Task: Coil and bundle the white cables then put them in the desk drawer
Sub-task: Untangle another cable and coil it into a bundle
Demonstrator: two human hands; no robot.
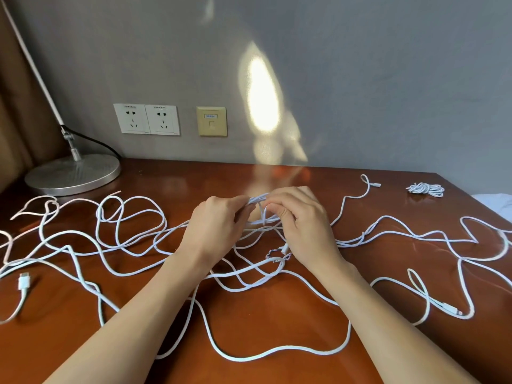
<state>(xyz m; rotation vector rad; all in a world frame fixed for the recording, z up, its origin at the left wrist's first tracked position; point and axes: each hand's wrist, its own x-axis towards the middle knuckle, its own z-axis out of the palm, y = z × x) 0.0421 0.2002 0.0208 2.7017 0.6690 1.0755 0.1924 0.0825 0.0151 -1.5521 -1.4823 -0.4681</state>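
Over the middle of the desk (pixel 277 328) we hold a small coil (pixel 259 200) of white cable between both hands. Our left hand (pixel 219 225) pinches its left side; our right hand (pixel 299 225) curls round its right side. Across the desk's whole width sprawl loose cables (pixel 133 245). One finished bundle (pixel 426 189) lies at the desk's far right corner.

Beyond side edges: white cables (pixel 238 359)

Both forearms extended — left hand (pixel 219 225), right hand (pixel 299 220) close together, fingers curled, pinching.
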